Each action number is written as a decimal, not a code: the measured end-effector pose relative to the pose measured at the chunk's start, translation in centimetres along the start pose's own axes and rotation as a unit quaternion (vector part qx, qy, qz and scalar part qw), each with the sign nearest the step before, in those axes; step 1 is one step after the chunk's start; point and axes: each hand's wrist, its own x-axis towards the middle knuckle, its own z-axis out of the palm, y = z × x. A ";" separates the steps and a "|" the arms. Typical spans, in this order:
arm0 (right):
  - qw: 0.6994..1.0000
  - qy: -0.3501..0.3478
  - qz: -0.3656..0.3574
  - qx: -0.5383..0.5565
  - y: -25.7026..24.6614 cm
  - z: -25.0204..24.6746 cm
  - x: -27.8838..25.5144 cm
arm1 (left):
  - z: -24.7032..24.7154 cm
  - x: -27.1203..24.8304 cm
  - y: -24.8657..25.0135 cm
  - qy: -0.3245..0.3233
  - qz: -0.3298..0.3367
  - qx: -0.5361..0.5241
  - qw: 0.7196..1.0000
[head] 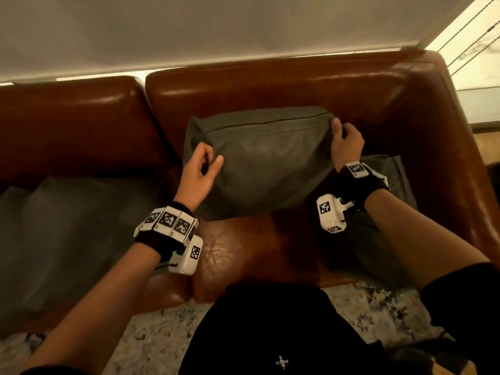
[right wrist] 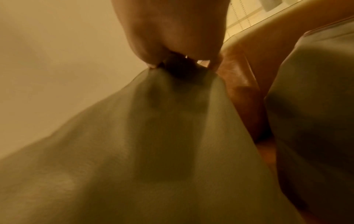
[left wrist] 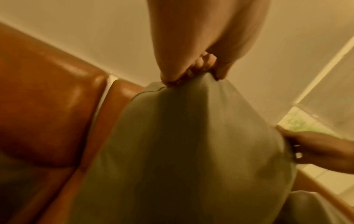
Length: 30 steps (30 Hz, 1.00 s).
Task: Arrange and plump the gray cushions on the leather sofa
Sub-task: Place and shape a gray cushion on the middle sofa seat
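Observation:
A gray cushion (head: pixel 270 163) stands upright against the back of the brown leather sofa (head: pixel 270 85). My left hand (head: pixel 208 163) pinches the fabric at the cushion's left side; the left wrist view shows its fingertips (left wrist: pixel 189 74) closed on a bunched corner of the cushion (left wrist: pixel 191 144). At the cushion's upper right corner, my right hand (head: pixel 343 136) grips the fabric. In the right wrist view its fingers (right wrist: pixel 182 63) gather the cushion (right wrist: pixel 153 151) into a peak. A second gray cushion (head: pixel 67 226) lies flat on the left seat. A third (head: pixel 387 198) leans by the right armrest, partly hidden by my right arm.
The sofa's right armrest (head: pixel 446 158) curves round close to my right hand. A bare patch of seat leather (head: pixel 243 247) shows below the held cushion. A patterned rug (head: pixel 151 334) covers the floor in front. A pale blind (head: pixel 243 31) hangs behind the sofa.

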 end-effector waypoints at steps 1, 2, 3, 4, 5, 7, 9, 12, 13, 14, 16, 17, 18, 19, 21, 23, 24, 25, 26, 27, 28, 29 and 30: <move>1.000 -0.014 -0.002 -0.002 -0.2 0.2 0.1 | 0.4 0.4 -1.4 0.018 -0.017 0.013 1.000; 0.999 -0.044 0.018 -0.020 -0.1 0.5 0.1 | 0.8 0.7 -3.1 0.029 -0.043 0.036 0.998; 0.994 -0.087 0.050 -0.051 0.3 1.0 0.1 | 1.3 1.0 -4.5 0.025 -0.090 0.066 0.993; 0.981 -0.145 0.089 -0.088 1.1 1.6 0.1 | 1.7 1.3 -5.9 0.003 -0.163 0.106 0.981; 0.963 -0.205 0.123 -0.125 2.3 2.0 0.0 | 2.1 1.6 -7.0 -0.028 -0.246 0.138 0.959; 0.931 -0.272 0.167 -0.178 4.6 2.3 -0.2 | 2.8 1.7 -8.3 -0.066 -0.376 0.139 0.914; 0.927 -0.279 0.170 -0.186 5.7 2.0 -0.3 | 3.3 2.4 -8.7 -0.027 -0.402 0.107 0.909; 0.945 -0.258 0.119 -0.164 5.3 1.0 0.0 | 3.7 3.8 -7.9 -0.005 -0.364 0.171 0.915; 0.950 -0.250 0.099 -0.160 4.7 0.6 0.1 | 3.8 4.3 -7.3 0.022 -0.354 0.172 0.919; 0.955 -0.238 0.080 -0.156 4.3 0.2 0.4 | 3.8 4.7 -6.7 0.052 -0.342 0.153 0.926; 0.966 -0.208 0.052 -0.146 3.7 -0.2 1.3 | 3.7 5.6 -5.3 0.099 -0.307 0.102 0.941; 0.970 -0.195 0.043 -0.141 3.6 -0.2 1.7 | 3.7 6.0 -5.0 0.110 -0.294 0.092 0.945; 0.970 -0.190 0.045 -0.142 3.6 0.0 2.0 | 3.9 6.2 -4.7 0.104 -0.286 0.097 0.948; 0.967 -0.199 0.057 -0.149 3.8 0.4 2.2 | 4.1 6.3 -4.9 0.084 -0.289 0.111 0.947; 0.949 -0.245 0.096 -0.175 4.2 1.5 2.2 | 4.8 6.0 -5.8 0.019 -0.316 0.158 0.935; 0.935 -0.267 0.121 -0.200 4.5 2.2 1.9 | 5.0 5.4 -6.3 -0.011 -0.331 0.200 0.922; 0.936 -0.259 0.116 -0.208 4.5 2.3 1.9 | 5.0 5.2 -6.3 0.000 -0.320 0.205 0.925; 0.940 -0.249 0.100 -0.210 4.5 2.1 2.0 | 4.9 5.2 -6.4 0.020 -0.302 0.203 0.931; 0.946 -0.239 0.080 -0.202 4.5 1.9 2.2 | 4.8 5.2 -6.3 0.043 -0.287 0.201 0.936; 0.952 -0.234 0.060 -0.190 4.3 1.7 2.3 | 4.6 5.2 -6.2 0.066 -0.277 0.201 0.937; 0.954 -0.234 0.046 -0.181 4.1 1.6 2.4 | 4.6 5.3 -6.2 0.087 -0.273 0.205 0.936; 0.955 -0.236 0.038 -0.175 4.0 1.6 2.5 | 4.5 5.3 -6.3 0.098 -0.276 0.207 0.933; 0.954 -0.241 0.042 -0.172 4.1 1.8 2.5 | 4.3 5.4 -6.2 0.097 -0.288 0.208 0.930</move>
